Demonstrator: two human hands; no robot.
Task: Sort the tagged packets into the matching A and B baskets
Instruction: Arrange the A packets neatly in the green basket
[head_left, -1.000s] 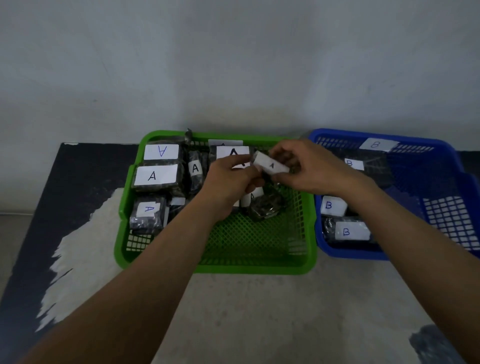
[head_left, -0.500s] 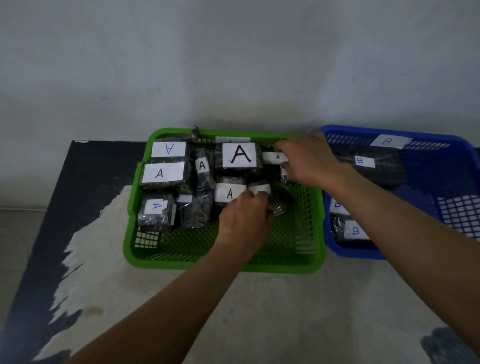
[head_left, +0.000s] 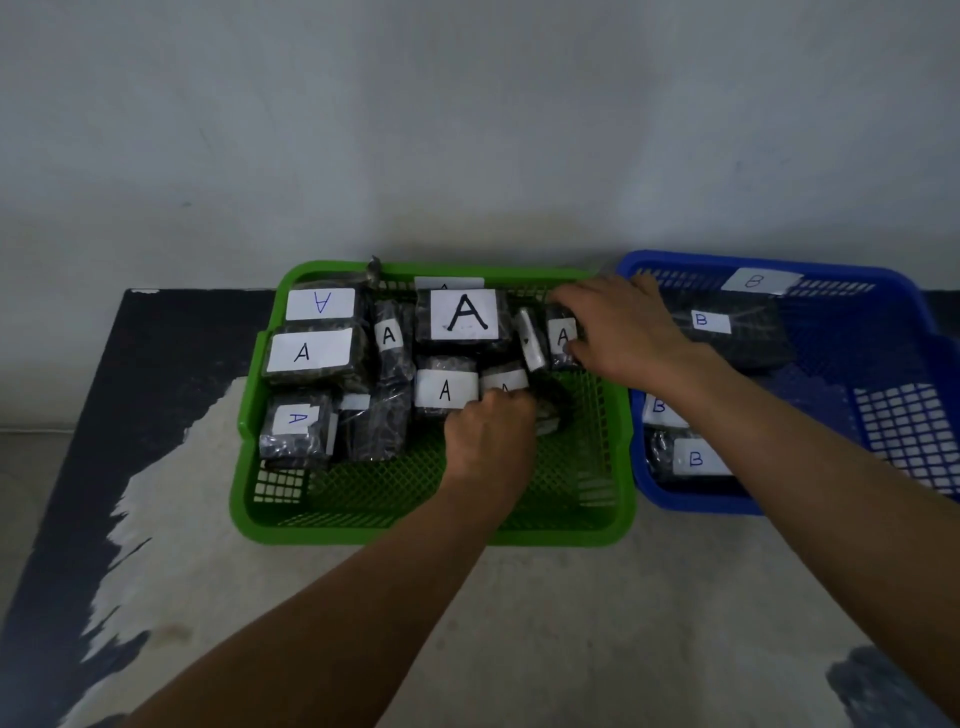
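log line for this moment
left hand grips front A packet | right hand pinches rear A packet | both inside green basket | blue basket: B packets

Dim, flat, grey-toned light, brightest on the wall (head_left: 467, 130); a soft shadow band lies along its foot behind the green basket (head_left: 431, 530) and blue basket (head_left: 691, 501); white tags stand out and stay readable, while dark wrappers lose detail; the half-covered packet (head_left: 503, 380) gripped by the left hand (head_left: 488, 441) sits in that hand's shade; the end packet (head_left: 562, 336) pinched by the right hand (head_left: 618, 332) looks slightly soft; wide-angle bending bows the basket rims and stretches the forearms toward the lower corners
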